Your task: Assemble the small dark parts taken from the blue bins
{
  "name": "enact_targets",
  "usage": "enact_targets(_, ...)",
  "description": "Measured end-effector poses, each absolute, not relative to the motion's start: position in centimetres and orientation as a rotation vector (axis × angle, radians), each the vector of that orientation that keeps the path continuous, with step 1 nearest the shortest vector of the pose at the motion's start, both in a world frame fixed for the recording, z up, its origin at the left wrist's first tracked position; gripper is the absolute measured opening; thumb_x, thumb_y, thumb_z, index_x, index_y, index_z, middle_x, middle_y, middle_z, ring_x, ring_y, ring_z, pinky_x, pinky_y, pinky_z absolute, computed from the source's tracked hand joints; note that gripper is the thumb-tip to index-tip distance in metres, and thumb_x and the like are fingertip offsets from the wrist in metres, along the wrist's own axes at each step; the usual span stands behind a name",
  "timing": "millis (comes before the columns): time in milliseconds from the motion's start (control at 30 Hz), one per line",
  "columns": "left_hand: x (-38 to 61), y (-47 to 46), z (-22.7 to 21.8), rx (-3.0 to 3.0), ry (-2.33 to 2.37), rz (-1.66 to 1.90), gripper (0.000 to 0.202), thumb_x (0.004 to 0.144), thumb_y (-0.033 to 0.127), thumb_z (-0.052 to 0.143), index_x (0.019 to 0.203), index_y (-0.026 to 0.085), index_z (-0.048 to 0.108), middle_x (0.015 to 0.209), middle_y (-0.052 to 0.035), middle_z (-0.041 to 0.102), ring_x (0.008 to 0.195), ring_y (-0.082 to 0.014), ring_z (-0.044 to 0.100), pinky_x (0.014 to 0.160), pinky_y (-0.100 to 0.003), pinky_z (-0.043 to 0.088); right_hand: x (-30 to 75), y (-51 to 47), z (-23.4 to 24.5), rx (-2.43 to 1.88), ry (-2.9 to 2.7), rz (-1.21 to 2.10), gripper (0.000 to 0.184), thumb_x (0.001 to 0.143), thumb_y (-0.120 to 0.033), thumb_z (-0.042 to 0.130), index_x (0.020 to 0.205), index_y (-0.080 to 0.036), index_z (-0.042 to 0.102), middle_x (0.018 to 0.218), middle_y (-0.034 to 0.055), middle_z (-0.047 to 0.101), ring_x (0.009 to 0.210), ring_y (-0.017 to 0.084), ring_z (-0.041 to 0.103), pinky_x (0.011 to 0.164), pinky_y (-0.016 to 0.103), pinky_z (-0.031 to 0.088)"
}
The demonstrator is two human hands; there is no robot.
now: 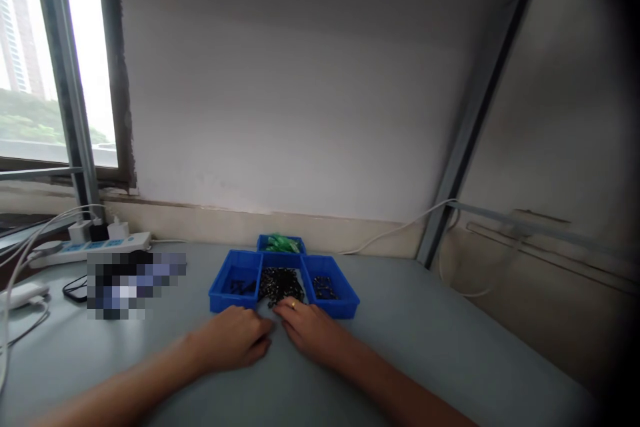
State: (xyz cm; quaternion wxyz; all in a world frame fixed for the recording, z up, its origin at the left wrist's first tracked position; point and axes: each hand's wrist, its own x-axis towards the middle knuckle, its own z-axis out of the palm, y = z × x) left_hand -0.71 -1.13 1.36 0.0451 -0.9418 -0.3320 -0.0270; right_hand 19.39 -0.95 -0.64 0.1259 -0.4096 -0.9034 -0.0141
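Both hands rest on the grey table in front of a cluster of blue bins. My left hand [237, 340] lies knuckles up with its fingers curled in; what is under them is hidden. My right hand [306, 327], with a ring on one finger, has its fingers bunched together at the near edge of a pile of small black parts [280, 285]. The fingertips of the two hands almost meet. The left blue bin [220, 290] holds a few dark parts, and the right blue bin [345, 307] holds some too.
A rear blue bin [280, 243] holds green pieces. A white power strip [90, 248] with plugs and cables lies at the far left, near a dark phone [75, 290]. A grey metal post [470, 113] slants up at the right. Wall behind, window at left.
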Motion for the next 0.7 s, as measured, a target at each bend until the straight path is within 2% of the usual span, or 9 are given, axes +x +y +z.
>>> enact_targets(100,-0.3,-0.9,1.9,-2.877,-0.985,-0.032,0.017,0.083,0.023,0.046,0.078,0.016,0.061,0.076,-0.0068,0.068,0.069,-0.0244,0.066,0.062,-0.031,0.051,19.6,-0.8,-0.7,-1.192,-2.667,-0.035,0.026,0.089,-0.009,0.037,0.100,-0.018,0.059,0.099,0.0051,0.062,0.084,0.015,0.061,0.073,0.024,0.046)
enact_targets(233,0.7,-0.8,2.5,-2.843,-0.943,0.033,0.016,0.081,0.021,0.048,0.081,0.015,0.063,0.074,-0.0083,0.068,0.066,-0.0253,0.066,0.060,-0.032,0.051,19.9,-1.1,-0.1,-1.192,-2.630,-0.078,0.028,0.086,-0.007,0.038,0.104,-0.017,0.057,0.113,0.0077,0.056,0.092,0.016,0.060,0.078,0.025,0.045)
enact_targets(333,1.2,-0.6,2.0,-2.834,-0.887,0.008,0.016,0.083,0.020,0.047,0.082,0.015,0.062,0.073,-0.0086,0.068,0.065,-0.0246,0.066,0.060,-0.032,0.051,19.7,-1.5,-0.1,-1.321,-2.611,-0.172,0.025,0.086,-0.008,0.041,0.102,-0.017,0.057,0.116,0.0092,0.054,0.091,0.018,0.061,0.076,0.026,0.046)
enact_targets(500,1.0,-0.3,0.7,-2.913,-0.790,-0.175,0.014,0.086,0.022,0.044,0.083,0.018,0.057,0.078,-0.0043,0.067,0.068,-0.0201,0.065,0.062,-0.027,0.049,19.1,-1.5,-1.2,-1.625,-2.485,-0.410,0.021,0.087,-0.007,0.039,0.096,-0.016,0.057,0.098,0.0107,0.059,0.077,0.020,0.063,0.060,0.026,0.047)
enact_targets(700,0.5,-0.5,1.1,-2.924,-0.890,-0.162,0.012,0.085,0.024,0.046,0.080,0.019,0.055,0.079,-0.0033,0.066,0.072,-0.0207,0.065,0.063,-0.027,0.048,19.2,-1.6,-0.5,-1.583,-2.571,-0.314,0.020,0.087,-0.008,0.039,0.091,-0.015,0.058,0.089,0.0076,0.062,0.079,0.019,0.062,0.062,0.026,0.044)
